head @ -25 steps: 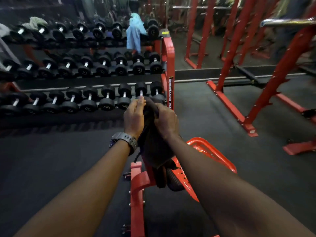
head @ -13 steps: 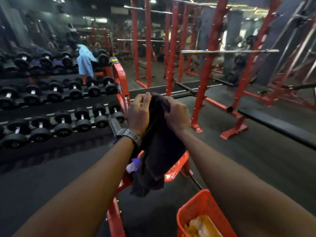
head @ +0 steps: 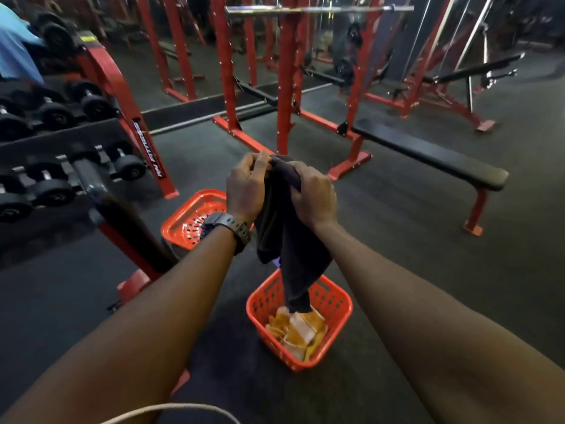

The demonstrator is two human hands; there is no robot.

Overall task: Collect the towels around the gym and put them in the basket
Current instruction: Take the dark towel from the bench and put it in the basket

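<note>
Both hands, the left hand (head: 246,191) and the right hand (head: 313,195), grip the top of a dark towel (head: 290,249). It hangs over the basket (head: 336,304), its tip above the yellow towel (head: 301,332) inside.

One view only, from a wide-angle camera worn on the person's head, looking forward and steeply down over both outstretched forearms. It sits close above the orange basket (head: 336,304), which lies low of centre. Left of the basket the dumbbell rack (head: 143,142) runs off the frame edge; beyond the basket stand the red squat racks (head: 286,87); right of it the flat bench (head: 428,151)
</note>
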